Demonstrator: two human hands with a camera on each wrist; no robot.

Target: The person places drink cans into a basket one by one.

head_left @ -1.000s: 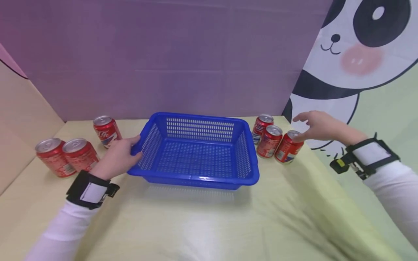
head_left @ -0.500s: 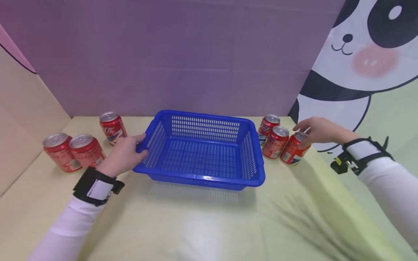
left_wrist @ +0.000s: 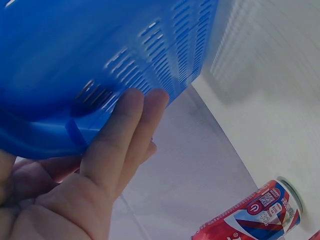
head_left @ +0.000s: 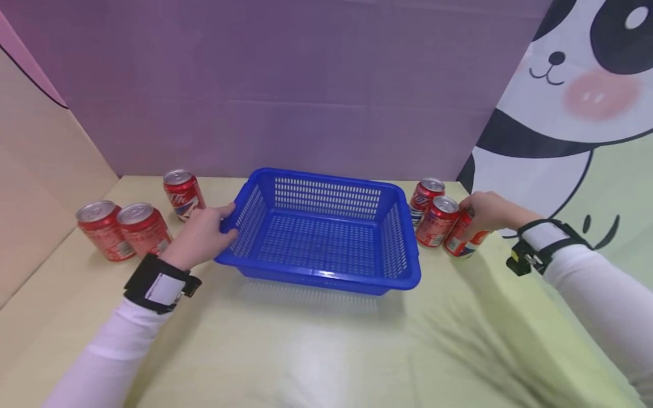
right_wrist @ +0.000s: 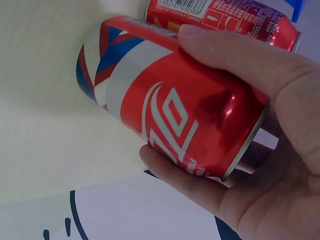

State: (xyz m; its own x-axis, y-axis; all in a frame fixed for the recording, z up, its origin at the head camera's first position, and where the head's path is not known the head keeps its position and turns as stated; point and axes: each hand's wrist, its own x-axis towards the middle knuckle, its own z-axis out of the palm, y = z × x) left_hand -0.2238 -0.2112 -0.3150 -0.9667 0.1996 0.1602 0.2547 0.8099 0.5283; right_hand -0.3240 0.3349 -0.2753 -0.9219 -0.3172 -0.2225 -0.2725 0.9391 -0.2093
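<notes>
My left hand [head_left: 206, 237] holds the left rim of a blue plastic basket [head_left: 326, 280]. In the left wrist view, fingers [left_wrist: 117, 130] lie along the outside of its slotted wall. At the far right, my right hand [head_left: 488, 214] grips a red soda can [head_left: 458, 241] from above; the can's top is hidden by the hand. The right wrist view shows the thumb on one side of this soda can [right_wrist: 170, 100] and a finger on the other. A second red can [head_left: 436, 226] stands right beside it, and a third can [head_left: 420, 197] is behind.
Several more red cans stand left of the basket: one can [head_left: 183, 195] at the back, and a pair with a can [head_left: 104, 232] and another can [head_left: 144, 229] nearer. A purple backdrop [head_left: 306, 85] rises behind the pale table [head_left: 285, 351]. A panda-print panel [head_left: 602, 130] borders the right.
My right hand has come down from above the rightmost soda can and closed around it. My left hand keeps its hold on the basket. The head view has shifted slightly.
</notes>
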